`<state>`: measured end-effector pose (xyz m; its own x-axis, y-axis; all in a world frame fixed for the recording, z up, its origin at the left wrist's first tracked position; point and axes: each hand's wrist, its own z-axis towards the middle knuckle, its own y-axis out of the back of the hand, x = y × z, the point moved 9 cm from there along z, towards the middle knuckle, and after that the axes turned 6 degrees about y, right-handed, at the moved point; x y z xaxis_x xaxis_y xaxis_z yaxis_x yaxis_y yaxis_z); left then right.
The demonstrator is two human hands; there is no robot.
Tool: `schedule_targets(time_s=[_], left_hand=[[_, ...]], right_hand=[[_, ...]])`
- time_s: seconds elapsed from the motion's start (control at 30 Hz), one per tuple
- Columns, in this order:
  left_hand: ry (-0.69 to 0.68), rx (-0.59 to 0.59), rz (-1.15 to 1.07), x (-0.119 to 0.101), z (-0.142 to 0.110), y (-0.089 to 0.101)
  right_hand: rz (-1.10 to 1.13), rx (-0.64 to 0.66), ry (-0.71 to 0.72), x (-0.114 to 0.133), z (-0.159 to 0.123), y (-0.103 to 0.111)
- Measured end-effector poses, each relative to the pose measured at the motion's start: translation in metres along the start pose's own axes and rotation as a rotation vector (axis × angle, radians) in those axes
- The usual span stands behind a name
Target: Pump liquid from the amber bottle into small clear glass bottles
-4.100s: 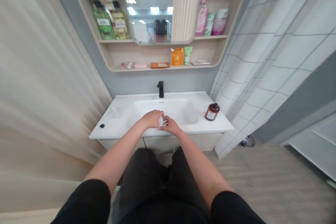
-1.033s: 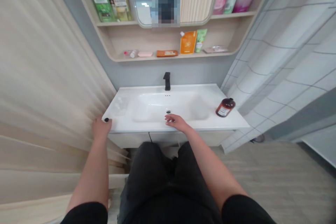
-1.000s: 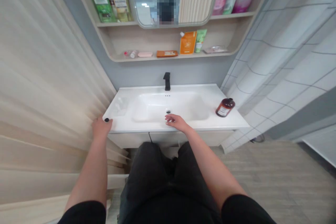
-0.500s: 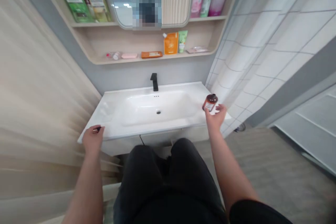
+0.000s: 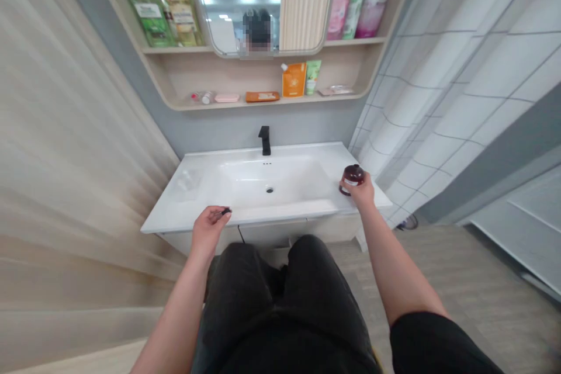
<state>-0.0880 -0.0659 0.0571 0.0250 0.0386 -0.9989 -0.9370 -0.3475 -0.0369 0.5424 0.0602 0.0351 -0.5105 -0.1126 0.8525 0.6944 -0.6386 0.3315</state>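
My right hand [image 5: 363,191] is wrapped around a brown bottle [image 5: 353,173] with a white label, which stands on the right end of the white sink counter [image 5: 199,217]. The fingers cover part of the label. Between the thumb and fingers of my left hand [image 5: 207,229] is a small black cap [image 5: 226,211], held just over the counter's front edge, left of the basin [image 5: 280,178].
A black faucet [image 5: 265,141] rises behind the basin. Something clear [image 5: 187,180] lies on the counter's left end. The shelf above [image 5: 241,104] carries an orange pouch [image 5: 293,80], a green tube [image 5: 312,76] and an orange packet [image 5: 262,96]. Curtains flank both sides.
My left hand has moved right with the black cap, from the counter's left corner toward the basin. My right hand has closed around the bottle. The view has shifted slightly.
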Motion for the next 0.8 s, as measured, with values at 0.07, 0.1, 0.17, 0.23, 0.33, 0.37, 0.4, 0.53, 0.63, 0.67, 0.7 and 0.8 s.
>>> schedule_targets(time_s=[0.07, 0.1, 0.17, 0.23, 0.33, 0.37, 0.4, 0.53, 0.63, 0.67, 0.7, 0.8], left_hand=[[-0.024, 0.069, -0.029, -0.018, -0.012, -0.024], [-0.037, 0.111, -0.040, -0.028, -0.018, -0.037], [-0.063, 0.209, -0.065, -0.049, -0.032, -0.066], [-0.102, 0.302, -0.093, -0.071, -0.047, -0.094], [-0.179, 0.411, -0.110, -0.102, -0.072, -0.129], [-0.203, 0.442, -0.108, -0.110, -0.080, -0.138], [-0.219, 0.470, -0.104, -0.116, -0.088, -0.145], [-0.222, 0.540, -0.096, -0.126, -0.112, -0.155], [-0.230, 0.563, -0.097, -0.128, -0.124, -0.148], [-0.245, 0.564, -0.095, -0.130, -0.127, -0.145], [-0.266, 0.560, -0.091, -0.133, -0.130, -0.141], [-0.363, 0.521, -0.053, -0.144, -0.138, -0.131]], right_hand=[[0.075, 0.061, 0.061, 0.025, -0.022, -0.006], [0.122, 0.099, 0.098, 0.041, -0.037, -0.009], [0.209, 0.191, 0.170, 0.077, -0.075, -0.019], [0.270, 0.261, 0.213, 0.112, -0.118, -0.027], [0.357, 0.375, 0.271, 0.162, -0.182, -0.038], [0.382, 0.412, 0.288, 0.176, -0.200, -0.041], [0.409, 0.453, 0.299, 0.188, -0.216, -0.044], [0.527, 0.580, 0.318, 0.225, -0.260, -0.049], [0.565, 0.631, 0.324, 0.243, -0.273, -0.047], [0.564, 0.636, 0.327, 0.247, -0.275, -0.045], [0.558, 0.636, 0.328, 0.250, -0.277, -0.044], [0.522, 0.612, 0.338, 0.255, -0.280, -0.040]])
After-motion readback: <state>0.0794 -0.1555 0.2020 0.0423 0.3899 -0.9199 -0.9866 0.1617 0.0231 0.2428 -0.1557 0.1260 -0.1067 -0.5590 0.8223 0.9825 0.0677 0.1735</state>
